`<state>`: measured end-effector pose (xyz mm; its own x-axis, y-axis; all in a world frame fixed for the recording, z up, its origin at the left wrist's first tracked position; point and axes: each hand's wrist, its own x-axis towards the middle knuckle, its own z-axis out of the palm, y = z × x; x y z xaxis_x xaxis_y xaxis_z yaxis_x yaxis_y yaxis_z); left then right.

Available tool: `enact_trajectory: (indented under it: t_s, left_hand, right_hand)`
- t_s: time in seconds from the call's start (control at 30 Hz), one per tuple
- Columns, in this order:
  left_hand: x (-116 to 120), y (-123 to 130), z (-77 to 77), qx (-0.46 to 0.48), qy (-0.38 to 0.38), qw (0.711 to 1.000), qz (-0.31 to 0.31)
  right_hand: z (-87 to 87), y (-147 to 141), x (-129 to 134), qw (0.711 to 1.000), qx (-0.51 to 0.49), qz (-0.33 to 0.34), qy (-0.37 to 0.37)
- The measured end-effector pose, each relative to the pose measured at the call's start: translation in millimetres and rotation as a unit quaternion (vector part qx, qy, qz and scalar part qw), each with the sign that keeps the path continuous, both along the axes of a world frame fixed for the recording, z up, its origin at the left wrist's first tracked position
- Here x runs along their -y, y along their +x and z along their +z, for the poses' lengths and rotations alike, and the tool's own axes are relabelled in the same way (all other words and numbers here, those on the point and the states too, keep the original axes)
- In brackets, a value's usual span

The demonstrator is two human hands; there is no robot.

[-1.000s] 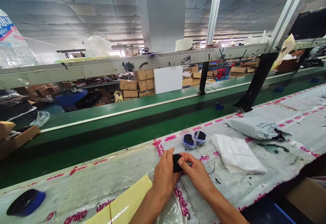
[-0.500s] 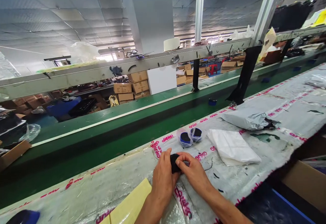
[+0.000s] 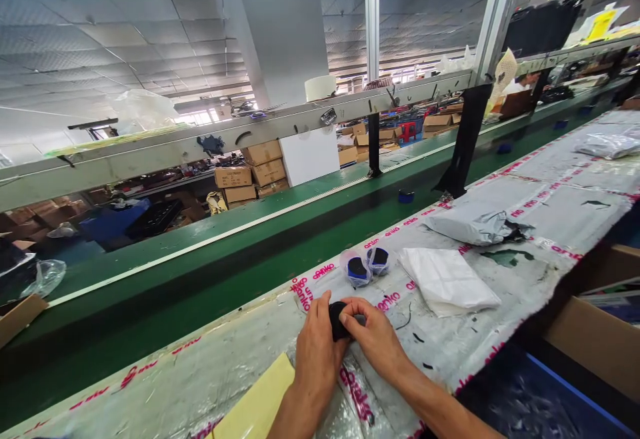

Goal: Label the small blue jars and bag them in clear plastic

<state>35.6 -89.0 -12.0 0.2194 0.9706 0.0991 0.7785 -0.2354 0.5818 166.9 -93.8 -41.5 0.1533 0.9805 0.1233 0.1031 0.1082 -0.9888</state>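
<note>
Between my two hands is a small round black piece (image 3: 337, 321), its kind not clear and its lower part hidden by my fingers. My left hand (image 3: 316, 339) wraps round its left side. My right hand (image 3: 367, 332) pinches its right edge with thumb and forefinger. Just beyond them, two blue-and-black round pieces (image 3: 357, 267) in clear plastic bags lie on the covered bench (image 3: 250, 339). A folded white sheet or bag (image 3: 447, 280) rests to their right. Near my left forearm lies a yellow sheet (image 3: 255, 402).
A green conveyor belt (image 3: 200, 262) runs along the bench's far side, carrying a blue round piece (image 3: 406, 196) and others farther off. A grey plastic bag (image 3: 467, 226) lies on the bench at right. Below the right edge are a blue bin (image 3: 565, 386) and cardboard box (image 3: 590, 339).
The view has shifted slightly to the right. The dark blue piece at the lower left has nearly left the picture. Both hands keep their hold on the black piece.
</note>
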Motion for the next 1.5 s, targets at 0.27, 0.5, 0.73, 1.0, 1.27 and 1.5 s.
enact_trajectory:
  t_s: [0.27, 0.5, 0.73, 1.0, 1.27, 1.5]
  left_hand:
    - [-2.3, -3.1, -6.3, 0.019, 0.019, 1.000, -0.012]
    - [-3.2, -3.5, -4.8, 0.019, 0.018, 1.000, -0.015]
    - [-7.7, -9.6, -14.8, 0.021, 0.037, 0.999, -0.022]
    - [-7.9, -9.4, -8.0, 0.028, 0.014, 0.999, -0.020]
    - [-9.9, -10.7, -5.1, 0.017, 0.000, 1.000, -0.013]
    - [-10.1, -9.7, 2.2, 0.011, -0.019, 1.000, -0.002]
  right_hand:
    - [2.2, -4.2, 2.6, 1.000, -0.021, -0.022, -0.002]
    - [-8.5, -7.0, -1.7, 0.997, -0.053, -0.059, -0.022]
    - [-11.4, -5.6, -6.1, 0.993, -0.100, -0.030, -0.056]
    - [-8.2, -10.2, -6.7, 0.996, -0.049, -0.064, -0.041]
    - [-10.1, -9.7, -8.9, 0.997, -0.024, -0.053, -0.050]
    - [-3.4, -13.5, -5.7, 0.997, 0.010, -0.052, -0.054]
